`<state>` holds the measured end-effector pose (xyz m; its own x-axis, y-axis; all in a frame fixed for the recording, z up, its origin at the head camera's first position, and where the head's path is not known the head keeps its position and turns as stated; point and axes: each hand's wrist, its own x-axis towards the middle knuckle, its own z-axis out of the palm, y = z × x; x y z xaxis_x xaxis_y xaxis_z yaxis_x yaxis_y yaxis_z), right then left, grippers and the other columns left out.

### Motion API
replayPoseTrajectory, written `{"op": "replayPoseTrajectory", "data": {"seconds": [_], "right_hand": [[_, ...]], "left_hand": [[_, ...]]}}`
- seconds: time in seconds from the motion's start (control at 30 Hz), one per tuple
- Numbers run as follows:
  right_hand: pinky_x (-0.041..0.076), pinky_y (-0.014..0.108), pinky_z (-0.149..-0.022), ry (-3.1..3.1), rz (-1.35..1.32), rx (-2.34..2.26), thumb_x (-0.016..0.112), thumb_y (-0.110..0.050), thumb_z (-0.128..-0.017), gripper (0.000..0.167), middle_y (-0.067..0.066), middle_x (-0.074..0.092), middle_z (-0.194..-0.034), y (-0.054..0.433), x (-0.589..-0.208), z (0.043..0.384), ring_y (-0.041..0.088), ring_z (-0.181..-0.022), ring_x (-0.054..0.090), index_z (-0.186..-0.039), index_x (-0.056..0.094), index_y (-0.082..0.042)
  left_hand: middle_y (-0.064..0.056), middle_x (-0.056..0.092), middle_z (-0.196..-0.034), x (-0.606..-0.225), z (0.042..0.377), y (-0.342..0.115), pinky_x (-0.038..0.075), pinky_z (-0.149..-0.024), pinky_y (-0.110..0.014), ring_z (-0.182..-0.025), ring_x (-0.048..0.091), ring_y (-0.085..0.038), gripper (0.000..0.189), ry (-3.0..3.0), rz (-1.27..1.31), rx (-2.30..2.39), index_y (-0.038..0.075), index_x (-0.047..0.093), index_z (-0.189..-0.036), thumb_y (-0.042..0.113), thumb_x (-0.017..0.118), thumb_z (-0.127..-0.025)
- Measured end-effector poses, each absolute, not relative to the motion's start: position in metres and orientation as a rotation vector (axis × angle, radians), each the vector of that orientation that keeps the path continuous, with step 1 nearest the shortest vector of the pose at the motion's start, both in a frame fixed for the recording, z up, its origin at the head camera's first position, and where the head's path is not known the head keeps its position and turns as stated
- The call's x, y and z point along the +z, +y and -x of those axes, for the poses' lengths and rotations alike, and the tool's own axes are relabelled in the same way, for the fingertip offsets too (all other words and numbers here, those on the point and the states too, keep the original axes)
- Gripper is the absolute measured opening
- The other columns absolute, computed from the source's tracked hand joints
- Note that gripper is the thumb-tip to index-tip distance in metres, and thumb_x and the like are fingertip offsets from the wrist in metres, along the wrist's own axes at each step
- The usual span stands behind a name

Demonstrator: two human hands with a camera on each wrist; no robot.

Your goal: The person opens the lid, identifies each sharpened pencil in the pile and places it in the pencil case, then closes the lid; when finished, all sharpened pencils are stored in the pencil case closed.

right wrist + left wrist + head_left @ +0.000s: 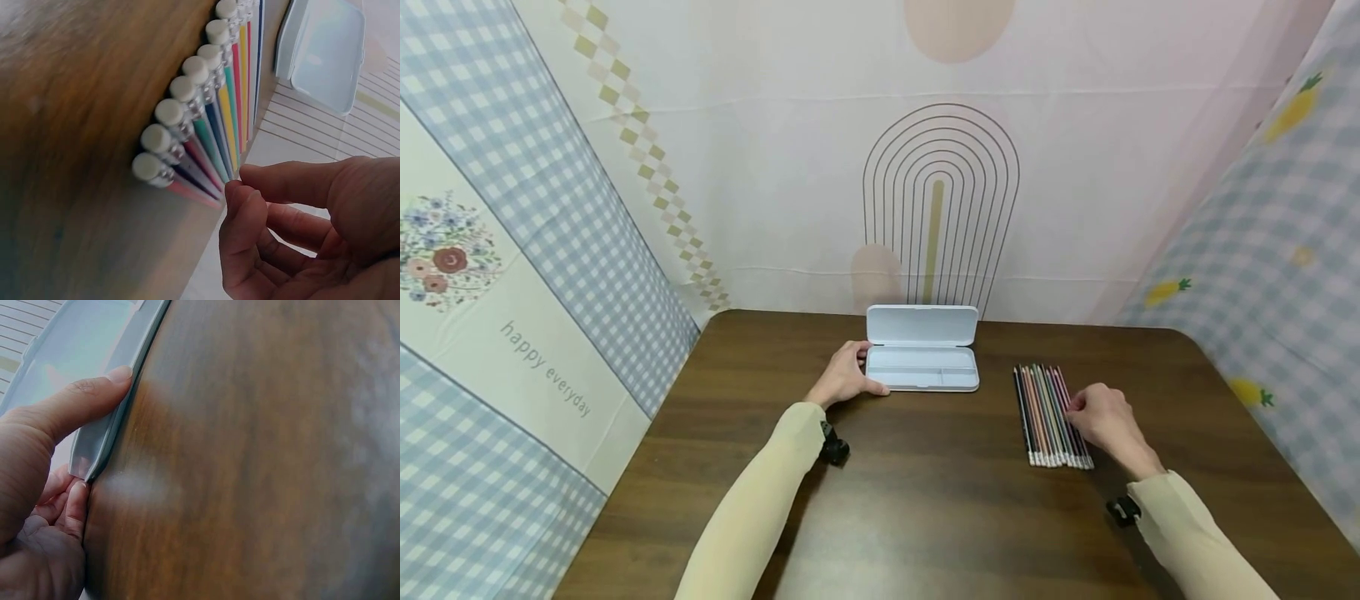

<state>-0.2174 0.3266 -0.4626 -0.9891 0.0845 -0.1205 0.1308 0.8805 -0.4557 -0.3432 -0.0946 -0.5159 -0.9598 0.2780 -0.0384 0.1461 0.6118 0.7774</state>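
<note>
A pale blue pencil case (922,369) lies on the table with its lid (922,325) raised at the back. Its compartments show nothing in them. My left hand (844,377) grips the case's left end. In the left wrist view, the thumb (94,400) lies over the front edge and the other fingers are curled at the corner. To the right, several coloured pencils (1051,417) lie side by side, white erasers (182,89) towards me. My right hand (1103,417) is at the row's right side, thumb and forefinger nearly together by the pencils. Whether a pencil is between them is hidden.
The brown wooden table (925,500) carries the case and the pencils. Behind it hangs a patterned cloth (790,167), close to the case's lid. More checked cloth (1292,250) hangs along the right side.
</note>
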Motion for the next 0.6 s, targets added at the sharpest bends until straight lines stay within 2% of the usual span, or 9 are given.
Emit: {"op": "replayPoseTrajectory", "data": {"seconds": [0.2, 0.4, 0.6], "right_hand": [[0.054, 0.042, -0.067, 2.961, -0.144, -0.695, 0.069, -0.004, -0.097, 0.015, 0.019, 0.077, -0.088, 0.3316, -0.4657, 0.2146, 0.024, -0.072, 0.063, -0.09, 0.079, 0.003], [0.05, 0.039, -0.064, 2.944, -0.166, -0.694, 0.069, -0.004, -0.096, 0.017, 0.012, 0.07, -0.077, 0.3308, -0.4682, 0.2133, 0.024, -0.069, 0.059, -0.081, 0.076, 0.001], [0.05, 0.039, -0.064, 2.918, -0.208, -0.677, 0.068, -0.004, -0.097, 0.017, 0.014, 0.069, -0.078, 0.3294, -0.4686, 0.2129, 0.025, -0.069, 0.059, -0.083, 0.076, 0.002]], "left_hand": [[-0.018, 0.057, -0.151, -0.5164, 0.3436, -0.0954, 0.051, -0.119, -0.047, -0.135, 0.06, -0.033, 0.099, 2.675, -0.36, 1.275, 0.001, 0.052, -0.157, 0.025, 0.102, -0.075], [-0.019, 0.057, -0.151, -0.5168, 0.3436, -0.0957, 0.052, -0.118, -0.047, -0.135, 0.06, -0.033, 0.098, 2.677, -0.367, 1.282, 0.001, 0.053, -0.156, 0.024, 0.102, -0.075], [-0.019, 0.057, -0.151, -0.5173, 0.3442, -0.0956, 0.051, -0.119, -0.047, -0.135, 0.06, -0.033, 0.098, 2.671, -0.363, 1.282, 0.001, 0.053, -0.156, 0.024, 0.102, -0.075]]}}
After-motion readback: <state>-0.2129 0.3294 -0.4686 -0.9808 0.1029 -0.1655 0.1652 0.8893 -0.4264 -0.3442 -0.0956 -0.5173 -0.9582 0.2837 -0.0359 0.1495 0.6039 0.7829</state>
